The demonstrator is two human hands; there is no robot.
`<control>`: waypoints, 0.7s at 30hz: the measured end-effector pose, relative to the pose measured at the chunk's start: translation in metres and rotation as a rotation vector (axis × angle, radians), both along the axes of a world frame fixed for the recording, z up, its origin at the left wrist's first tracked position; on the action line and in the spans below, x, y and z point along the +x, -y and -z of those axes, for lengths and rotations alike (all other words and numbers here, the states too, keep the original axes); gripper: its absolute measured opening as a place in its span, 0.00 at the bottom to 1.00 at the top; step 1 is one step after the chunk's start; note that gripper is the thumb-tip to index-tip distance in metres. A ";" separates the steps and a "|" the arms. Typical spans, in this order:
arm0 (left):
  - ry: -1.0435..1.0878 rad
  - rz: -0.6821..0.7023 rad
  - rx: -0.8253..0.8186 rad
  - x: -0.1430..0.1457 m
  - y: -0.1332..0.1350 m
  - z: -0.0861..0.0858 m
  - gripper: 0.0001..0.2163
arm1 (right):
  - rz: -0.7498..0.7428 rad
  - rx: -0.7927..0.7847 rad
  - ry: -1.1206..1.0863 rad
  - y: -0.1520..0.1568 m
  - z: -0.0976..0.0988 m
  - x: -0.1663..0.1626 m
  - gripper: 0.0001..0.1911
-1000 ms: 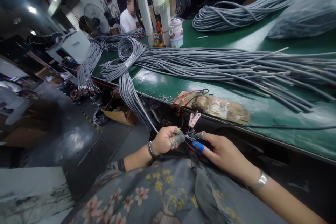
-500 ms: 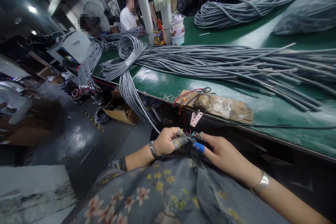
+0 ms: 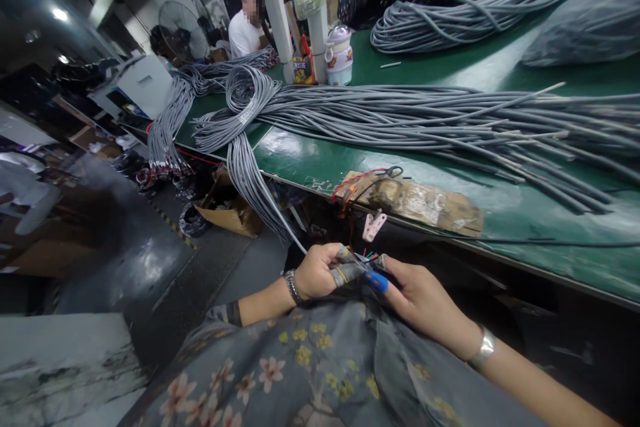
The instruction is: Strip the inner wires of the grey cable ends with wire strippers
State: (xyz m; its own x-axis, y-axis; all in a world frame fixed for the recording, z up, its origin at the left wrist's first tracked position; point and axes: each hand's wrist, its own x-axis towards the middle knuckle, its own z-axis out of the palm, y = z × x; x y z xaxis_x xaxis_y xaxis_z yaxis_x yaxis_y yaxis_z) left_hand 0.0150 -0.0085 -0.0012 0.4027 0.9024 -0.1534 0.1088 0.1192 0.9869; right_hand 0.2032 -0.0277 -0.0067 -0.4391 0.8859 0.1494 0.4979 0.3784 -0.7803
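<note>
My left hand [image 3: 320,271] is closed on the end of a grey cable [image 3: 295,235], which runs up to the bundle hanging off the bench. Grey and yellow wraps cover its thumb and finger. Thin coloured wires [image 3: 369,255], with red and green tips, stick out between the two hands. My right hand [image 3: 410,288] pinches those wires close to the left fingertips; a blue wrap [image 3: 377,281] covers its thumb. Just above the hands a pink clip [image 3: 374,227] hangs at the bench edge. The exact grip of the fingertips is partly hidden.
Long grey cables [image 3: 380,117] lie along the green bench [image 3: 295,153], with a coil [image 3: 250,97] at their left. A taped wooden block [image 3: 425,203] sits at the front edge. Behind stand a lidded cup [image 3: 339,57] and posts. A person [image 3: 245,30] sits farther back.
My right hand has shifted slightly to the left and its wrist has moved in the same direction. The left hand stays nearly in place, still holding the cable.
</note>
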 end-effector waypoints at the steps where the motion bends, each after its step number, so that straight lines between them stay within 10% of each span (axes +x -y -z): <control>1: -0.008 -0.010 0.016 0.001 0.001 -0.001 0.29 | 0.005 0.005 0.005 0.000 0.000 0.000 0.20; 21: 0.044 -0.171 -0.053 0.002 -0.007 -0.001 0.27 | 0.374 0.155 -0.128 -0.004 -0.010 0.011 0.21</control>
